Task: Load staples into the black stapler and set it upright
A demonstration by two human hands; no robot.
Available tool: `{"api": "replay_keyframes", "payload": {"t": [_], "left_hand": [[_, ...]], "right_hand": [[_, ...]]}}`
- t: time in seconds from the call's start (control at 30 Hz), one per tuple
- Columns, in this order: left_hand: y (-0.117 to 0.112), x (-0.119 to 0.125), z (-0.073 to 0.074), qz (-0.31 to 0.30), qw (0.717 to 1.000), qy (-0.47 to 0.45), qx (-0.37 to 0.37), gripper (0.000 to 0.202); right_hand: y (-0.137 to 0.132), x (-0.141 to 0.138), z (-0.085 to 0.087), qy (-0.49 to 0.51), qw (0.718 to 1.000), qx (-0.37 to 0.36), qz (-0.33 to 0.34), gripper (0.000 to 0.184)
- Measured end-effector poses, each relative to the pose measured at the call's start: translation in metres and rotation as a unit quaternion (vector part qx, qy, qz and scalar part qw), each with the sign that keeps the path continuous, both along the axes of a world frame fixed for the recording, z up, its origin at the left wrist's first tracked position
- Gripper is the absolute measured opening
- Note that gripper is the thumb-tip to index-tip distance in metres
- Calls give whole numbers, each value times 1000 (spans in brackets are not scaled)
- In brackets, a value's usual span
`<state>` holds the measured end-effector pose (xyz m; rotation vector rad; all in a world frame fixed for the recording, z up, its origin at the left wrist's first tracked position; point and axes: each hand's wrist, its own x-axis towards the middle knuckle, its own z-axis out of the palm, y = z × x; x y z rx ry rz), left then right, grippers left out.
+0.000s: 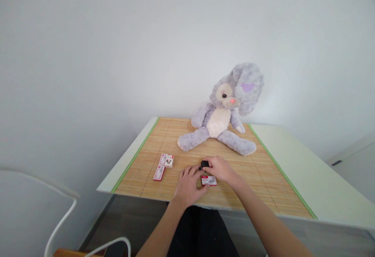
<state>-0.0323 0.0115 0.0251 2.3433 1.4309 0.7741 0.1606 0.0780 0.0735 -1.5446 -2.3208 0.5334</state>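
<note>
My right hand (220, 168) pinches a small black object (204, 164) just above the mat; its kind is too small to make out. My left hand (190, 184) lies low over the mat with its fingers stretched out. Its index fingertip is close to the black object, and its thumb reaches the near-left corner of a flat red-and-white box (209, 181). That box lies between my two hands, with a grey picture on its top. Whether the thumb presses on it I cannot tell.
Left of my hands, a small white box with a dark picture (169, 161) sits beside red-and-white boxes (159, 173). A grey plush rabbit (219, 122) sits behind on the bamboo mat (164, 140). The white table (295, 151) meets the wall. A white cable (66, 214) curves at lower left.
</note>
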Motion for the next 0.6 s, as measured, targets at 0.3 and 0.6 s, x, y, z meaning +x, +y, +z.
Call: {"api": "replay_keyframes", "payload": {"t": [0.3,0.6], "left_hand": [[-1,-2,2,-19,1000,1,-8,61],[-5,0,0,-10,999,7,-33,57]], "right_hand": [[-6,57,-16,12,998,-20,-52,28],[-40,72,-50,10,974,41,-221,32]]}}
